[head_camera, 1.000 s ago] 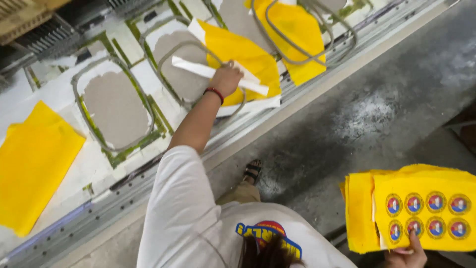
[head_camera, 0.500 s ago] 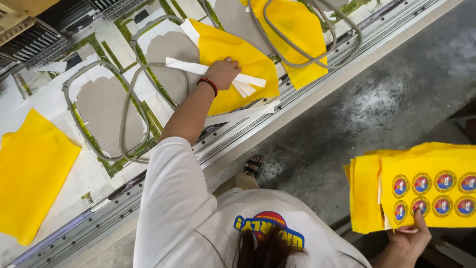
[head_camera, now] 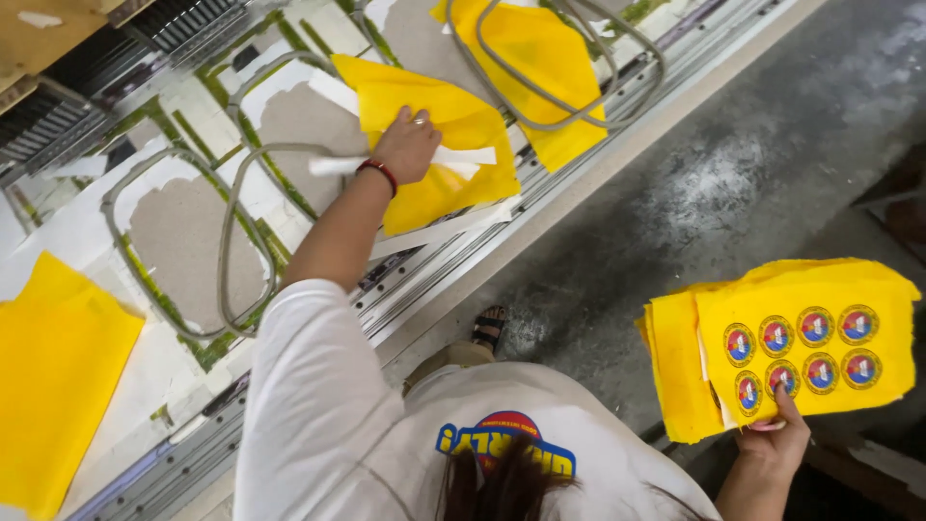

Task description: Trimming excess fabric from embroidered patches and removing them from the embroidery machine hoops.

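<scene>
Two hands in my view. Left hand (head_camera: pixel 407 145) lies palm-down, fingers spread flat, pressing a white paper strip (head_camera: pixel 463 156) onto a yellow cloth (head_camera: pixel 434 198) on the work table (head_camera: pixel 569 188); strip pokes out either side of the fingers. Right hand (head_camera: pixel 772 442) grips a stack of yellow badge sheets (head_camera: pixel 801 338) from below, thumb on top, fingers probably curled underneath.

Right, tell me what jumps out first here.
Bright yellow fabric everywhere: the right hand holds a stack of yellow fabric sheets with round embroidered badges over the grey concrete floor. The left hand presses a white paper strip onto a yellow fabric piece on the machine bed.
</scene>
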